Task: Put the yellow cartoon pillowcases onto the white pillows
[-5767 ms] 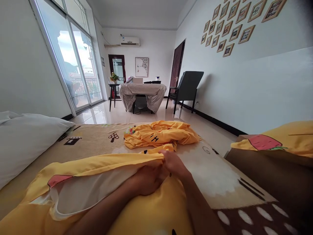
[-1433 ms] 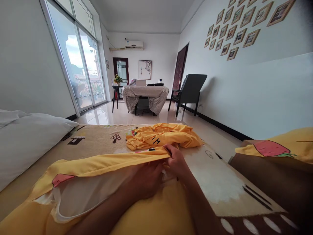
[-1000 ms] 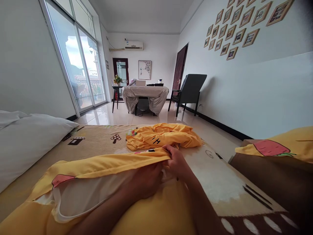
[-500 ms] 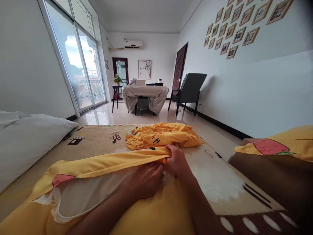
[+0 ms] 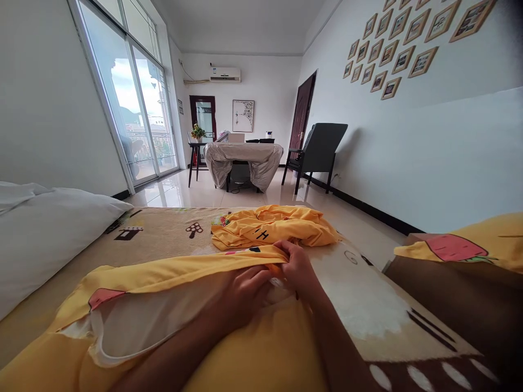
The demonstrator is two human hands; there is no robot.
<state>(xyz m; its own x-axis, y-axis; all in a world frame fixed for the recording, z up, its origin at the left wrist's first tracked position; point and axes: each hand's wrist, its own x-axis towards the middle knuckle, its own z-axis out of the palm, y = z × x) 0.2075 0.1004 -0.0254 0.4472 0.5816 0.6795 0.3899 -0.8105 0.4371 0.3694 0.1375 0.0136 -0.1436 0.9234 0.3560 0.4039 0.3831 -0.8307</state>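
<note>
A yellow pillowcase [image 5: 155,275] with a red strawberry print lies across my lap, its long opening showing a pale inside and a white edge. My right hand [image 5: 296,267] pinches the far right end of the opening's edge between thumb and fingers. Just left of it, my left hand [image 5: 245,294] reaches into the opening, its fingers curled against the fabric near that same corner; the fingertips are hidden. A white bit of material shows between the hands. Beyond them, a crumpled yellow cloth [image 5: 273,226] with dark lettering lies on the patterned blanket [image 5: 163,231].
A white pillow [image 5: 57,234] lies at the left. At the right edge is another yellow strawberry-printed piece [image 5: 461,247]. Farther back stand a covered table [image 5: 245,152], a dark chair [image 5: 321,147] and a plant on a small stand [image 5: 198,133].
My left hand has shifted slightly left and up, and more white material shows between the hands. The right hand keeps its pinch on the pillowcase edge. The view has turned slightly.
</note>
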